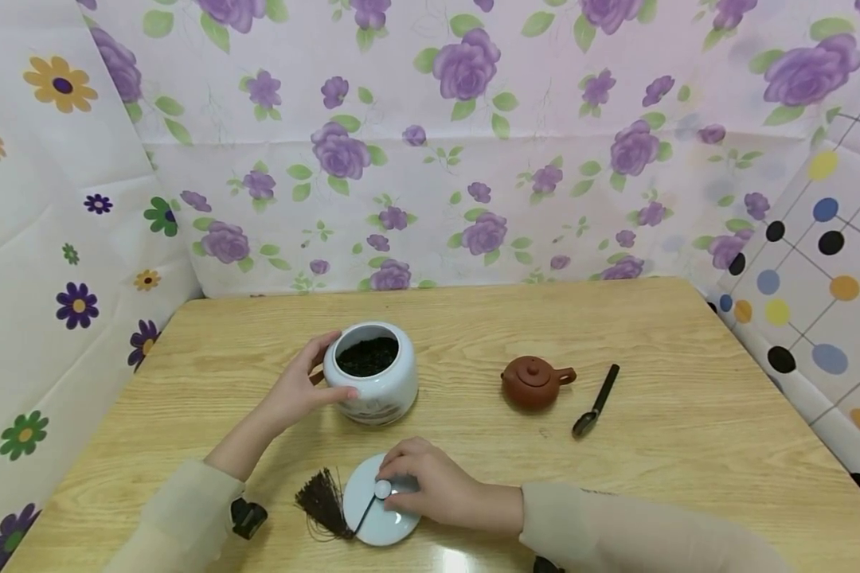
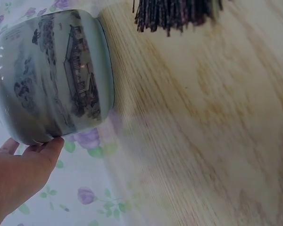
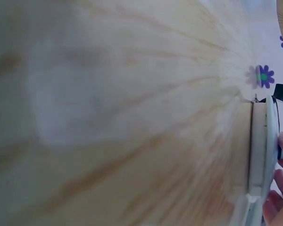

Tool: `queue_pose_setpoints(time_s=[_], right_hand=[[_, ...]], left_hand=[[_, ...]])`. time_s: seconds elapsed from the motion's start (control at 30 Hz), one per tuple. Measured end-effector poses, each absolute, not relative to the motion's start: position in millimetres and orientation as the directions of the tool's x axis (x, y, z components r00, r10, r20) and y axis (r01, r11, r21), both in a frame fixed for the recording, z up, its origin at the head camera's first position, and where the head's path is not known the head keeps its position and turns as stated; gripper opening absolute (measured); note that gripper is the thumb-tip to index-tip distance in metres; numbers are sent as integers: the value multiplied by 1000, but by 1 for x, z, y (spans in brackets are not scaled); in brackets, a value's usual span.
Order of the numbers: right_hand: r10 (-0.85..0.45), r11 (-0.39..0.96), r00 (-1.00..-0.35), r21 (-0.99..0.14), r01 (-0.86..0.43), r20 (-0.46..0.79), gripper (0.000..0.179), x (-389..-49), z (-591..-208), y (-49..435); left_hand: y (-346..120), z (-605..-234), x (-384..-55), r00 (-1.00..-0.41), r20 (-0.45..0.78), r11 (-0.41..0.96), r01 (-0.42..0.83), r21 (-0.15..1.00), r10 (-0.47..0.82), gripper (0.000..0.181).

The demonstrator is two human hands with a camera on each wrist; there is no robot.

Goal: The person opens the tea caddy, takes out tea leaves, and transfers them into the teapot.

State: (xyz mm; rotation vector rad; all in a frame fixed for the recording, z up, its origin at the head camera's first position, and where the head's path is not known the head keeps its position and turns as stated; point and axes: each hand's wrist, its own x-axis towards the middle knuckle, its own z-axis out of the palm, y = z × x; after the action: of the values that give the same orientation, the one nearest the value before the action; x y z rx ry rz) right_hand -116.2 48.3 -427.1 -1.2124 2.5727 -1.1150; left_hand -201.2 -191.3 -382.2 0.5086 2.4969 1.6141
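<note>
A white porcelain jar (image 1: 390, 390) stands upright and uncovered, with dark leaf tea (image 1: 368, 357) inside. My left hand (image 1: 294, 396) holds it from the left, thumb on the near side and fingers behind. The jar (image 2: 52, 77) shows a painted landscape in the left wrist view. Nearer to me, the round pale jar lid (image 1: 392, 527) lies knob up on the table. Thumb and fingers of my right hand (image 1: 437, 484) pinch its knob. Seen edge-on in the right wrist view, the lid (image 3: 258, 153) sits at the tabletop. A dark brown tassel (image 1: 322, 503) hangs off its cord to the left.
On the right of the wooden table (image 1: 659, 461) are a small reddish-brown teapot (image 1: 530, 386), lid on and handle to the right, and a dark scoop (image 1: 598, 404) beside it. Flower-printed cloth (image 1: 437, 199) rises behind the far edge.
</note>
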Motion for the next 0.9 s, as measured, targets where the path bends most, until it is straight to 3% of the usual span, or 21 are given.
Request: queue_pose_setpoints(time_s=[0.23,0.63,0.9], right_hand=[[-672,396,-691,-659,-640,267,20,-117,-432,46],[-709,360,-636,-618,-699,306,18,-119,-430,62],[-673,362,-668,-645,-672,318,18,-125,-415,72]], left_hand=[[-193,-382,-202,-935,72,365,206,908,347,88],[-192,-383,-202,-931,67,343,198,918,359,88],[-194,-383,-203,-934,64,347,194,918,351,89]])
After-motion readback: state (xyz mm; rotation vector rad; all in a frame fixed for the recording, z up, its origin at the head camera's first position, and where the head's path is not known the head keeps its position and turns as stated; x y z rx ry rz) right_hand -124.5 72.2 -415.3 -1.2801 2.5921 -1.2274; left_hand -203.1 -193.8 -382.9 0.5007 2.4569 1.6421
